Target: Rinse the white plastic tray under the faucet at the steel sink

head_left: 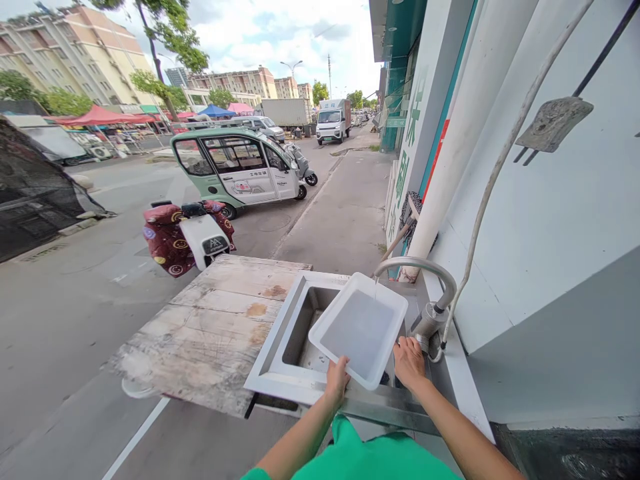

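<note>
Holding a white tray (pixel 361 328) over the sink (pixel 280 347), the left hand (pixel 337 378) pinches the near rim at about 7 o'clock, fingers closed on the edge. The right hand (pixel 409 362) sits at the tray's 4 o'clock corner, near the tap (pixel 425 280) base; whether its fingers grip the rim or only rest beside it I cannot tell. A thin stream falls from the spout onto the far edge at 12 o'clock.

The tray looks like thin, stiff plastic: light when dry, but likely wet, slick, and heavier as water pools. A one-sided pinch may let it tip, so opposite rims seem the surest hold. A worn wooden desk (pixel 215 327) lies at 9 o'clock.
</note>
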`<action>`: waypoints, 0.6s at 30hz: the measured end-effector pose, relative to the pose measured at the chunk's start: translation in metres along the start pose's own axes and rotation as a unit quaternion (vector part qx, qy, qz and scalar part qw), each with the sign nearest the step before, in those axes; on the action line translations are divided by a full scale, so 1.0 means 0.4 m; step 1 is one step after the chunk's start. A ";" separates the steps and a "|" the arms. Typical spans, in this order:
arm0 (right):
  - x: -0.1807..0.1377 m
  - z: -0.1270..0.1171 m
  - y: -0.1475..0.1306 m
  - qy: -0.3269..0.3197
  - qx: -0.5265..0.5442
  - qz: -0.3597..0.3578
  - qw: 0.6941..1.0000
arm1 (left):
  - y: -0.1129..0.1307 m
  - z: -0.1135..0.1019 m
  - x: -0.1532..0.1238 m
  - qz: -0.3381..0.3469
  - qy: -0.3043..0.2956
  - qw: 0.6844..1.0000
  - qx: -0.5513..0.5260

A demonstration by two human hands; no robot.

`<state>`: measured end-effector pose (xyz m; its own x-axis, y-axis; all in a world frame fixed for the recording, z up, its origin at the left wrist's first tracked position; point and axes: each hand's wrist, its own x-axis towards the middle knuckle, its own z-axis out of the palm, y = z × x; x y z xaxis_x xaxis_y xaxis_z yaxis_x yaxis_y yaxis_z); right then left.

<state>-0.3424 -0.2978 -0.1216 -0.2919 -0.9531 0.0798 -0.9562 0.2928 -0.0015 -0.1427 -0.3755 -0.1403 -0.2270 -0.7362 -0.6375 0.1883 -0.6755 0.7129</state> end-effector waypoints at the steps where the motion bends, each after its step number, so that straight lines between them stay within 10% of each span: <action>1: 0.000 0.001 0.000 0.001 -0.001 -0.001 1.000 | -0.001 0.000 0.001 0.000 0.001 1.000 0.000; 18: -0.003 0.023 0.001 0.010 -0.011 -0.008 1.000 | 0.009 0.006 -0.011 -0.005 0.004 1.000 0.006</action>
<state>-0.3427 -0.2972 -0.1308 -0.2767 -0.9558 0.0996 -0.9597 0.2802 0.0221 -0.1433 -0.3747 -0.1340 -0.2209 -0.7297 -0.6471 0.1754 -0.6824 0.7096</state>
